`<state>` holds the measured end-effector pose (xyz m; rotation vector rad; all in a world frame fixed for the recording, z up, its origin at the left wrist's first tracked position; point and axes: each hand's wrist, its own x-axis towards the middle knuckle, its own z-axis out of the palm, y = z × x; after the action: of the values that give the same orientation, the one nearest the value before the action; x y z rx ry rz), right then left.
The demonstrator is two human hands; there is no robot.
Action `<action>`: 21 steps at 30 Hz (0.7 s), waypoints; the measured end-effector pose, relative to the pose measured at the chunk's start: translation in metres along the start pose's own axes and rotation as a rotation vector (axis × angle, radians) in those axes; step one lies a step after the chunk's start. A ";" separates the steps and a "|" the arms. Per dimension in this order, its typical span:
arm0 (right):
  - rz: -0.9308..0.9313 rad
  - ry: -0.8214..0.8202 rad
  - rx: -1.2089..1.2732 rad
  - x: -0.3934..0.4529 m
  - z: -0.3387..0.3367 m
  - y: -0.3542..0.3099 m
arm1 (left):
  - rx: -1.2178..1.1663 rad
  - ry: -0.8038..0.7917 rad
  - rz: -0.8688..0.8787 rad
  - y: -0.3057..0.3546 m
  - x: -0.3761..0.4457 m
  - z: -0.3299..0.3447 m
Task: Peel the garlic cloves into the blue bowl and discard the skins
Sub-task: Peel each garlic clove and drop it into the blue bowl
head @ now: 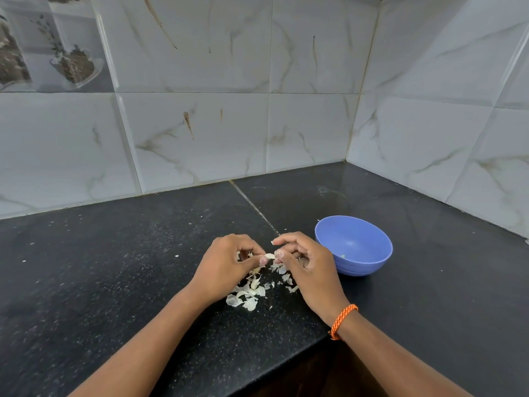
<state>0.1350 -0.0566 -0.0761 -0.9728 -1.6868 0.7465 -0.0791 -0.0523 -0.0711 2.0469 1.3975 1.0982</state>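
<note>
Both forearms enter from the lower edge and meet above the black counter [114, 267]. An orange cord bracelet [342, 320] circles the right wrist. Left hand [229, 265]: fingers curled, thumb and forefinger pinching one end of a garlic clove [269, 256]. Right hand [303, 262]: fingers curled, thumb tip pressed to the other end of the same clove, forefinger arched above it. Clove position: between the two hands, held clear of the counter. Loose skins [249, 293] lie scattered on the counter directly beneath and between the hands. Blue bowl [353, 249]: upright on the counter, just beside the right hand; one small pale piece lies inside. Marbled wall tiles [200, 124] form the corner behind.
</note>
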 end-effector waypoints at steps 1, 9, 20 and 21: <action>-0.002 0.004 -0.002 0.000 0.000 0.000 | 0.021 0.011 0.006 -0.001 0.000 0.001; 0.020 0.053 -0.199 0.002 0.004 0.003 | 0.083 -0.031 0.076 0.002 0.000 0.003; -0.021 0.025 0.121 -0.002 0.002 -0.007 | -0.190 -0.010 0.006 0.014 -0.001 -0.002; -0.020 0.029 0.135 -0.002 0.002 -0.008 | -0.221 -0.007 -0.001 0.015 -0.001 -0.003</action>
<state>0.1314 -0.0622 -0.0706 -0.8672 -1.5975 0.8182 -0.0736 -0.0598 -0.0592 1.8900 1.2144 1.1876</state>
